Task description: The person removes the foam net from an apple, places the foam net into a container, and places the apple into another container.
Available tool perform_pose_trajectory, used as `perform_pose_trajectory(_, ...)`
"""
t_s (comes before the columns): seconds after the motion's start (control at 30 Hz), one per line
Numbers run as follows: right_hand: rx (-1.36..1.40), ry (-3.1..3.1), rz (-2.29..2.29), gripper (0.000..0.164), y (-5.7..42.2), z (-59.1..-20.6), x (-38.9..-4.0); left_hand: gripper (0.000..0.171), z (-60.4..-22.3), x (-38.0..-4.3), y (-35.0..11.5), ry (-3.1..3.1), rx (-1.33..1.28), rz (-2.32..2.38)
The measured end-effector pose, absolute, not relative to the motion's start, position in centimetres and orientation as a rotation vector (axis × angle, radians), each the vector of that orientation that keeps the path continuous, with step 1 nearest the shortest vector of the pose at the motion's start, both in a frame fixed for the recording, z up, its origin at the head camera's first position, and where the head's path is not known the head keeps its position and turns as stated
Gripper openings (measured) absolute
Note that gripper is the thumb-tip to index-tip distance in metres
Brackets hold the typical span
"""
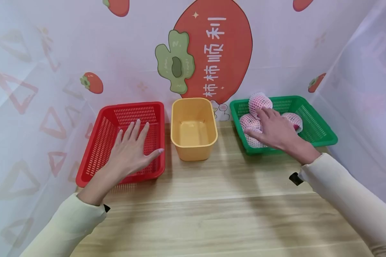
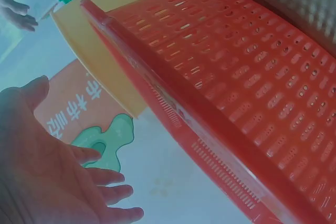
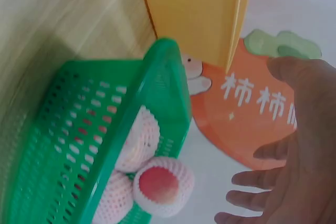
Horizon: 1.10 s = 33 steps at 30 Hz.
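Note:
My left hand (image 1: 127, 153) hovers over the red basket (image 1: 80, 177), fingers straight and spread, holding nothing. In the left wrist view that hand (image 2: 50, 166) is apart from the basket's rim. On the right, my right hand (image 1: 275, 130) is above the green basket (image 1: 325, 132) with its fingers extended. Several round fruits in white foam nets lie in that basket, among them an upper netted fruit (image 1: 260, 101) and a netted fruit (image 1: 292, 120) farther right. The right wrist view shows red skin on one netted fruit (image 3: 160, 184), with a gap between it and the hand (image 3: 299, 156).
Between the two baskets stands a yellow bin (image 1: 194, 153) with nothing in it. A light wooden table (image 1: 193, 214) carries all three containers. Behind them hangs a white backdrop (image 1: 135, 46) with printed persimmons, and similar sheets close off both sides.

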State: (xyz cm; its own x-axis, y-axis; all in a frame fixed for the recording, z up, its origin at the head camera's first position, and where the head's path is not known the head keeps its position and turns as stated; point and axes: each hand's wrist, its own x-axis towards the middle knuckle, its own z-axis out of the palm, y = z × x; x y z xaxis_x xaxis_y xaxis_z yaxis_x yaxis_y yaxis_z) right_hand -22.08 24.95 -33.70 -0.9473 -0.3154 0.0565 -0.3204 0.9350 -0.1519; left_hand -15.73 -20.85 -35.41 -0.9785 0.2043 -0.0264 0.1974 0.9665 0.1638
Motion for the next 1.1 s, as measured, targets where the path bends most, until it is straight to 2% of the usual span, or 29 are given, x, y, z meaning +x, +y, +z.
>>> perform_pose_trajectory(0.3,0.206,-3.165,0.422,0.108,27.4,-32.2,-25.1,0.103,-35.2,-14.4,-20.5,3.111,0.363,0.36)
perform_pose_trajectory(0.53,0.147,-3.27,0.461,0.111,28.9,-32.1,-27.5,0.1,-34.8,-12.8,-19.2,3.146,0.454,0.464)
perform_pose_trajectory(0.63,0.146,-3.315,0.476,0.109,29.2,-32.1,-28.3,0.097,-34.6,-11.9,-18.5,3.152,0.498,0.515)
perform_pose_trajectory(0.83,0.141,-3.375,0.49,0.08,29.1,-32.0,-30.0,0.098,-34.2,-9.8,-17.4,3.144,0.552,0.615)
perform_pose_trajectory(1.1,0.115,-3.493,0.538,0.084,29.4,-32.6,-31.9,0.095,-33.7,-7.8,-16.2,3.088,0.664,0.739)
